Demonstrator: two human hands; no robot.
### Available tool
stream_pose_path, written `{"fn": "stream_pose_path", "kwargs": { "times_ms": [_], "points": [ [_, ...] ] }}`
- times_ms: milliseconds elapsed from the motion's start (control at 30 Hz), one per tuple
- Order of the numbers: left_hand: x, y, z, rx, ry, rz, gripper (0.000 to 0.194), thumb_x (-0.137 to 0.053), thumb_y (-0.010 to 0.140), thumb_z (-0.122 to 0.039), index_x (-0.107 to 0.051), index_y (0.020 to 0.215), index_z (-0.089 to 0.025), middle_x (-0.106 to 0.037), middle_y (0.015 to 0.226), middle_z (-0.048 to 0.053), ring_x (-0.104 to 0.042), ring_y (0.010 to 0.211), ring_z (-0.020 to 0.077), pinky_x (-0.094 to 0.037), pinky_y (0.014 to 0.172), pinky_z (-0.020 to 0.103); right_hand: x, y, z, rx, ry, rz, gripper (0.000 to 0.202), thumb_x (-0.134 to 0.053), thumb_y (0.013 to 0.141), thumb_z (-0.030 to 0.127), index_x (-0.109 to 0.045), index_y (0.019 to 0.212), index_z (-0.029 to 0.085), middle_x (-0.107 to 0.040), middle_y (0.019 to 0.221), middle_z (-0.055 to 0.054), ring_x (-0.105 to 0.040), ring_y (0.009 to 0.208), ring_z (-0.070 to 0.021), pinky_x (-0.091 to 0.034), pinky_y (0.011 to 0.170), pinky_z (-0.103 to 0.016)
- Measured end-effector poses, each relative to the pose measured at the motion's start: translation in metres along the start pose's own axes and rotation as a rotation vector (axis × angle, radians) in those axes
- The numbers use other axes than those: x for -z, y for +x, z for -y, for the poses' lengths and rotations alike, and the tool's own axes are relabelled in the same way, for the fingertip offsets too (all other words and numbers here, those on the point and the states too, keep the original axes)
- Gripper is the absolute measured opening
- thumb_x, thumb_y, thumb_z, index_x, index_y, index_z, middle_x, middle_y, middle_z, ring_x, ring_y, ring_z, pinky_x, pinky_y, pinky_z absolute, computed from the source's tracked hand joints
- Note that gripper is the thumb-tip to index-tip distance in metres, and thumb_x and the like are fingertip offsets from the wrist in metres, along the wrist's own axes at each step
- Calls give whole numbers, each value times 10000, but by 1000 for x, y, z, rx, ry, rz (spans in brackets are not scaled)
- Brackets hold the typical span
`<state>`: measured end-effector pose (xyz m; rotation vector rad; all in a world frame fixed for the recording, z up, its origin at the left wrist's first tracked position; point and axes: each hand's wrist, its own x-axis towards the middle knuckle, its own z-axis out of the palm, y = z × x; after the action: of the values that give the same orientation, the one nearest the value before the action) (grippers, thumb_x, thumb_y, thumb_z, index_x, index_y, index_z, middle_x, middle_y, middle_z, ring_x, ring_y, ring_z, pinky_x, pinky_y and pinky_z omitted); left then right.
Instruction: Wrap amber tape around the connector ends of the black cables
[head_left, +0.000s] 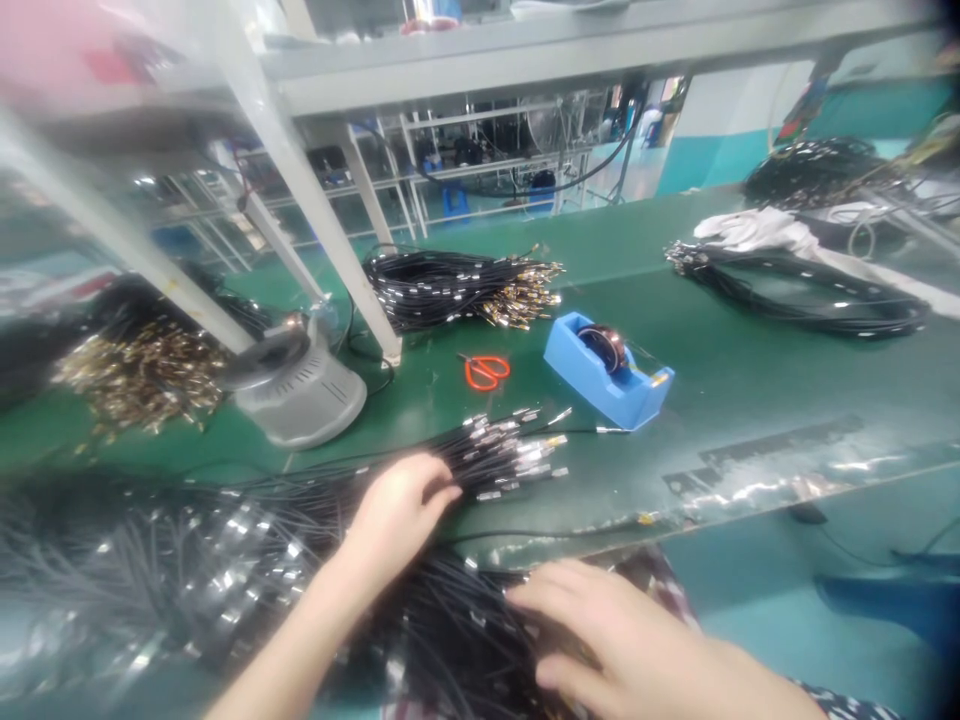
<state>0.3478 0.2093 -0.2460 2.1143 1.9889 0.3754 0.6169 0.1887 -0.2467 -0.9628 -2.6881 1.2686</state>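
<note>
A thick bundle of black cables (pixel 431 472) lies along the near side of the green table, its silver connector ends (pixel 517 455) pointing right. My left hand (pixel 405 505) rests on this bundle just behind the connectors, fingers curled down over the cables and fingertips partly hidden. Lower right, my right hand (pixel 592 625) is beside more black cables (pixel 465 620) that hang over the table's front edge. Its thumb and fingers are apart, with dark cables showing in the gap; whether it touches them I cannot tell. One cable end reaches toward the blue tape dispenser (pixel 611 385).
Orange-handled scissors (pixel 486 372) lie behind the bundle. A grey round device (pixel 300 395) stands near a white shelf post (pixel 322 200). Other cable bundles lie at the back (pixel 457 285), left (pixel 150 370) and right (pixel 810 285). A shelf edge (pixel 487 75) crosses above.
</note>
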Motion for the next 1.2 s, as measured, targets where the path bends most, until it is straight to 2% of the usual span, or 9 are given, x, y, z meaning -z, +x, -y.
{"fn": "stream_pose_path", "kwargs": {
  "times_ms": [100,200,333,567,700,933,1067,1100,1200],
  "points": [
    [-8,0,-10,-24,114,43,227,-632,823,-204,-644,1043,-152,-631,1075,81,-573,1010,235,-444,885,361,-2,0,-3,19,2,-28,516,-582,891,322,-513,1399,272,-505,1398,-31,-442,1309,-200,-330,1140,-366],
    [-14,2,-22,-16,250,58,316,-525,760,-42,-632,1057,-68,-613,1054,163,-555,1016,318,-421,881,448,-1,0,-2,27,2,-32,509,-573,896,319,-515,1398,263,-511,1392,-40,-454,1298,-200,-345,1131,-369],
    [-11,4,-27,-34,292,66,291,-444,744,4,-636,949,-72,-628,918,150,-581,917,299,-422,859,424,0,-1,0,6,-6,-8,517,-566,897,304,-511,1407,233,-486,1420,-50,-433,1324,-209,-310,1157,-385],
    [15,-5,-16,-2,100,-64,149,-490,768,-80,-577,874,-139,-615,927,79,-551,914,248,-406,843,387,-1,0,-2,15,-13,-10,516,-572,894,295,-511,1404,246,-494,1412,-40,-435,1321,-209,-331,1146,-398],
    [26,-7,-10,34,-101,-69,29,-538,784,-160,-530,811,-162,-581,823,25,-530,779,172,-420,720,298,-2,-1,-3,21,-9,-14,515,-575,888,292,-515,1398,253,-500,1405,-37,-448,1308,-207,-355,1130,-388],
    [39,-2,12,23,-442,10,230,-534,876,-383,-461,843,-167,-519,748,-12,-499,677,117,-416,630,238,5,-1,5,-85,-7,59,639,-595,891,380,-400,1486,253,-390,1495,-54,-348,1387,-256,-299,1155,-460],
    [48,-2,11,68,-647,21,373,-589,864,-487,-473,760,-148,-402,620,-34,-335,539,77,-268,497,218,-12,9,1,23,-91,12,978,-770,690,522,-349,1514,206,-445,1421,-172,-463,1257,-347,-403,1045,-516],
    [51,-3,8,83,-686,17,418,-606,851,-506,-457,702,-145,-370,595,-34,-301,527,72,-232,487,225,-18,12,-1,67,-133,-40,971,-770,679,544,-372,1503,222,-466,1390,-181,-485,1220,-350,-420,1012,-526],
    [58,-8,0,109,-744,-33,534,-541,881,-563,-344,597,-157,-298,554,-31,-253,502,69,-183,482,247,-31,20,-7,139,-263,-175,791,-654,798,568,-391,1487,282,-412,1445,-170,-428,1256,-381,-398,972,-587]
  ]
}}
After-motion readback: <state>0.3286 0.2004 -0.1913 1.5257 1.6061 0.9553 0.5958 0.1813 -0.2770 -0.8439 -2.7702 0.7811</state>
